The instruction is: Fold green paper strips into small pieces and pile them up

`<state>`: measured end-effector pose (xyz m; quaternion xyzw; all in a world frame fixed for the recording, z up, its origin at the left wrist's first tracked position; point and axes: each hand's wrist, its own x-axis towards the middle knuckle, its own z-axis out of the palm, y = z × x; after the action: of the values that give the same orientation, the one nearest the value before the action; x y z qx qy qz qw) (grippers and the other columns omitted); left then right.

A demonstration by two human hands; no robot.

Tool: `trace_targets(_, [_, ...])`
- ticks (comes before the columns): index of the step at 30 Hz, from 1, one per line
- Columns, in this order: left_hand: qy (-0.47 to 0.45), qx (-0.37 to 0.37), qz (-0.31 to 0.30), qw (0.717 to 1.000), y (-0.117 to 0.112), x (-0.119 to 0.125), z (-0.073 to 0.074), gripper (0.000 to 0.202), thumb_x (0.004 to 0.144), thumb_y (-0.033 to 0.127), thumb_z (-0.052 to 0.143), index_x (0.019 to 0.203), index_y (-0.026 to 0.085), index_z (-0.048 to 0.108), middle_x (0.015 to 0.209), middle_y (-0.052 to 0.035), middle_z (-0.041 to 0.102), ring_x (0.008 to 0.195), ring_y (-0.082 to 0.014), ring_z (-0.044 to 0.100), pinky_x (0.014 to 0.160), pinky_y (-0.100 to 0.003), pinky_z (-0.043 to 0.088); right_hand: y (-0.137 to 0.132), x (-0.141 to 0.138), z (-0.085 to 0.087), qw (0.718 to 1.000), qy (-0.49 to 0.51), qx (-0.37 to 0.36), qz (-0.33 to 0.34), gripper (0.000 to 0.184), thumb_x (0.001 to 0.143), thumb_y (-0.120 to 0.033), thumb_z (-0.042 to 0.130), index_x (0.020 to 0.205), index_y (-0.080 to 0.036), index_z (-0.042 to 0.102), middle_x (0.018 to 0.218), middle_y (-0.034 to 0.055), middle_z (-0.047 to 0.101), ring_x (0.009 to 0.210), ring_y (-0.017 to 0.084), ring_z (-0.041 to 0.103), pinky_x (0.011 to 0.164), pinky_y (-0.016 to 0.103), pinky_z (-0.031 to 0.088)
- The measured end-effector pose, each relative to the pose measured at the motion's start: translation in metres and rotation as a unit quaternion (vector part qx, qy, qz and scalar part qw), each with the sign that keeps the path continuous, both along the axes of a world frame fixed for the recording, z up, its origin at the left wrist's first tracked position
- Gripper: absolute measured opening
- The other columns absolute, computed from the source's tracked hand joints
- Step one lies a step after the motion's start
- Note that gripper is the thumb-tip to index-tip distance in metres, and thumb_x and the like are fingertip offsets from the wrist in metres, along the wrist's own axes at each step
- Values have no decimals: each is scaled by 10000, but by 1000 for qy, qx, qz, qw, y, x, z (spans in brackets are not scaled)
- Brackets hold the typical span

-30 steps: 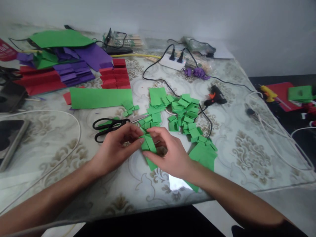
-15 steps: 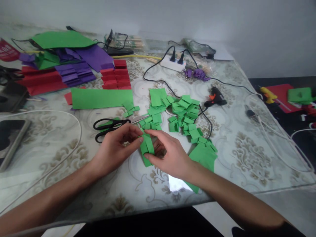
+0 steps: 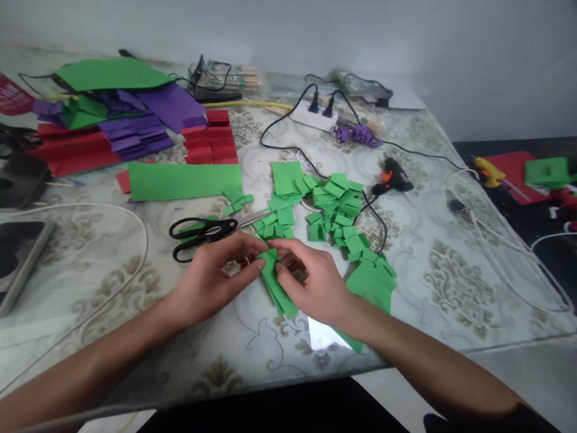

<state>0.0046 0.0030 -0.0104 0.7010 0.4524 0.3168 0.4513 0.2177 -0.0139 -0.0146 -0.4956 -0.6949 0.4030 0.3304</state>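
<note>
A folded strip of green paper (image 3: 280, 293) hangs between both hands near the front middle of the table. My left hand (image 3: 220, 273) pinches its upper left edge with thumb and fingertips. From the other side, my right hand (image 3: 315, 278) grips its upper right part, the thumb pressed on the face and the other fingers partly hidden behind. Just beyond lie cut green paper pieces (image 3: 336, 201) in a loose heap. Black-handled scissors (image 3: 202, 231) rest beside my left hand, blades toward the pieces. A larger green sheet (image 3: 372, 285) lies by my right wrist.
A long green strip (image 3: 184, 181), red folded paper (image 3: 210, 144) and purple folded paper (image 3: 135, 135) lie at the back left. A black glue gun (image 3: 392, 175) and a white power strip (image 3: 313, 115) with cables stand right of middle. A phone (image 3: 22, 255) lies far left.
The green strip has turned and its lower end has swung right, toward my right hand. My right thumb has moved up to its top, and both hands are closer together.
</note>
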Motion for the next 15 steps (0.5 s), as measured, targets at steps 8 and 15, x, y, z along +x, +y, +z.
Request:
trace_targets(8, [49, 49, -19, 997, 0, 0, 0, 148, 997, 273, 667, 1139, 237, 684, 967, -5, 757, 836, -153, 706, 717, -236, 560, 3, 1, -1, 999, 29, -26, -21, 116, 910, -187, 662, 1011, -217, 712, 856, 24, 790, 763, 189, 758, 703, 312, 584])
trace_targets(15, [35, 55, -19, 998, -1, 0, 1, 104, 999, 229, 653, 1102, 220, 667, 960, 1, 735, 828, -134, 693, 750, -227, 564, 7, 1, -3, 987, 118, -102, -32, 163, 855, -164, 697, 1013, -205, 702, 897, 26, 766, 801, 170, 739, 728, 299, 596])
